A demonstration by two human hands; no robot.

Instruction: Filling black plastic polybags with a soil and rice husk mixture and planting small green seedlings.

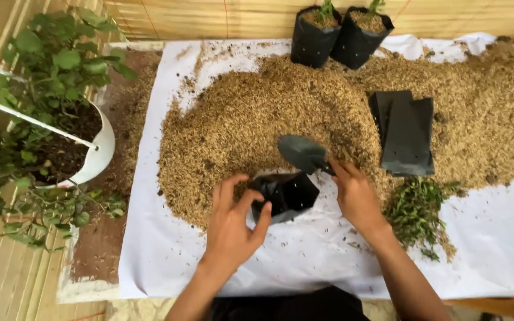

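Bare white sheet (304, 255) between the hands; husk heap (239, 119), flat black bags (406, 131), cuttings (417, 211) crowding beyond.

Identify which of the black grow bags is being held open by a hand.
It is the empty black bag at the near edge of the husk pile, pinched by the left hand. The two filled bags stand upright at the far side; the flat bags lie untouched.

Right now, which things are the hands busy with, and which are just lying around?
In use:
- left hand pinching open the small black bag
- right hand holding the dark trowel
- pile of brown husk mix

Lying about:
- flat stack of empty black bags
- two filled bags with seedlings
- green cuttings
- white pot plant
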